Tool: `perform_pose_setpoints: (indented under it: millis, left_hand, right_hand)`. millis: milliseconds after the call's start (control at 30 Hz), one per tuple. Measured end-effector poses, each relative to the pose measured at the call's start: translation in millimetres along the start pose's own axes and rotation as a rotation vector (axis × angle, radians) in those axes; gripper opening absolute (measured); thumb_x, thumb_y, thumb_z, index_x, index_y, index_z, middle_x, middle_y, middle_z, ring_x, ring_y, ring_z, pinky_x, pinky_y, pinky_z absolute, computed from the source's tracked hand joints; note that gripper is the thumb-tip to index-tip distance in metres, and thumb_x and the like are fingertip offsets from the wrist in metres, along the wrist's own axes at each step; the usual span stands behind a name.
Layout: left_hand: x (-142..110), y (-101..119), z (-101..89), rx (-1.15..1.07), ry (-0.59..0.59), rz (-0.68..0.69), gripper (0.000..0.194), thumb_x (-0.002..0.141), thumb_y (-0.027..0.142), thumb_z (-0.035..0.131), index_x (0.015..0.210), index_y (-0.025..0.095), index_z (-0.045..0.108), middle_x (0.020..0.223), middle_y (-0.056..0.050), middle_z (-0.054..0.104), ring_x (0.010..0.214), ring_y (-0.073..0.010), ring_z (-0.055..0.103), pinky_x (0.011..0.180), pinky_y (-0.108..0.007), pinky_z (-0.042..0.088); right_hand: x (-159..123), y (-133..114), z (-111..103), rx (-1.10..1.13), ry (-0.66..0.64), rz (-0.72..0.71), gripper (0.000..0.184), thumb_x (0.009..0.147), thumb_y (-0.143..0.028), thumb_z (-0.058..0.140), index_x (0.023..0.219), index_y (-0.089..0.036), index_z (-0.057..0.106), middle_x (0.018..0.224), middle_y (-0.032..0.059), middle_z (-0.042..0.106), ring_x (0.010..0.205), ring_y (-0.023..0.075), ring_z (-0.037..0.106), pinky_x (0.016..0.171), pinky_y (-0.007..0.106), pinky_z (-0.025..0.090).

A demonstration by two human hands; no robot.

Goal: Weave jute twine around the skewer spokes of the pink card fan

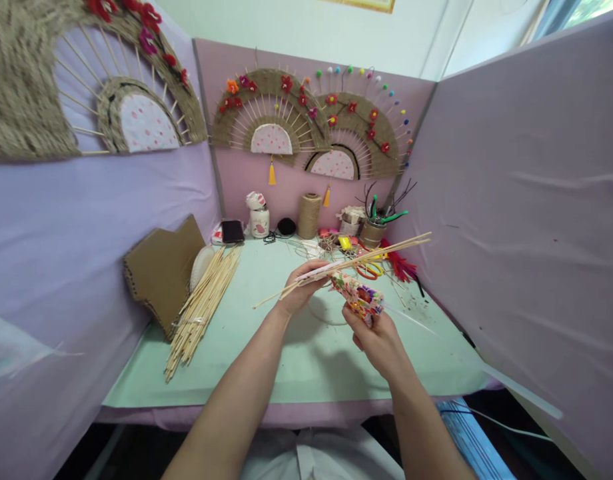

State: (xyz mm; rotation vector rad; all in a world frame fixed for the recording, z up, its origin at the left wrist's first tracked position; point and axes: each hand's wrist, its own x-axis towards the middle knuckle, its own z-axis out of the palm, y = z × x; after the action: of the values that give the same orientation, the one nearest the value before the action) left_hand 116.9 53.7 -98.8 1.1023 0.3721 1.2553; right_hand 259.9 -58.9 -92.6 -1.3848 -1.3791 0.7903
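Note:
My left hand is closed around a few thin bamboo sticks above the middle of the table. A pale pink-white piece lies along the sticks at my fingers. My right hand grips a glue gun wrapped in flowery cloth, with a clear glue stick trailing from its rear. The gun's front end is close to the sticks and the left fingers; whether it touches them I cannot tell. On the left of the table lies a thick bundle of bamboo sticks.
Brown cardboard leans at the left wall. Along the back stand a twine spool, a white jar, a phone and a tool pot. Scissors and red fuzzy stems lie at right. Twine-covered fans hang behind.

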Motion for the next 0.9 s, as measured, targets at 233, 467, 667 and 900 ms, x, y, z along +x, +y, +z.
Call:
perform_pose_setpoints:
  millis: [233,467,667,900]
  left_hand:
    - [0,-2,-3.3,0.005,-0.009,0.008,0.036,0.057,0.020,0.083,0.091,0.020,0.072,0.089,-0.003,0.067,0.085,-0.0163,0.059,0.080,-0.029,0.043]
    - [1,-2,-3.2,0.019,0.005,0.003,0.037,0.055,0.019,0.084,0.091,0.020,0.073,0.090,-0.002,0.068,0.087,-0.0168,0.059,0.083,-0.030,0.043]
    - [0,-2,-2.0,0.004,0.005,-0.006,0.036,0.057,0.021,0.084,0.091,0.020,0.072,0.089,-0.002,0.068,0.085,-0.0158,0.060,0.081,-0.030,0.045]
    - [1,-7,-6.5,0.017,-0.024,0.021,0.036,0.061,0.021,0.082,0.095,0.021,0.071,0.094,-0.002,0.069,0.086,-0.0161,0.061,0.082,-0.030,0.045]
  right_hand:
    - [0,-7,1,-0.013,0.012,0.001,0.035,0.080,-0.053,0.057,0.072,-0.019,0.054,0.049,-0.0052,0.037,0.047,0.0113,0.035,0.043,0.024,0.029]
    - [-1,-10,1,-0.008,0.026,-0.001,0.035,0.079,-0.054,0.058,0.071,-0.020,0.056,0.048,-0.0044,0.039,0.048,0.0127,0.038,0.044,0.025,0.030]
    - [1,-7,1,0.015,0.027,0.008,0.037,0.079,-0.054,0.059,0.066,-0.021,0.048,0.047,-0.0057,0.037,0.045,0.0108,0.035,0.043,0.024,0.028]
    - [3,-4,-1,-0.020,0.026,0.000,0.032,0.082,-0.051,0.056,0.077,-0.019,0.057,0.047,-0.0059,0.037,0.047,0.0120,0.038,0.045,0.025,0.031]
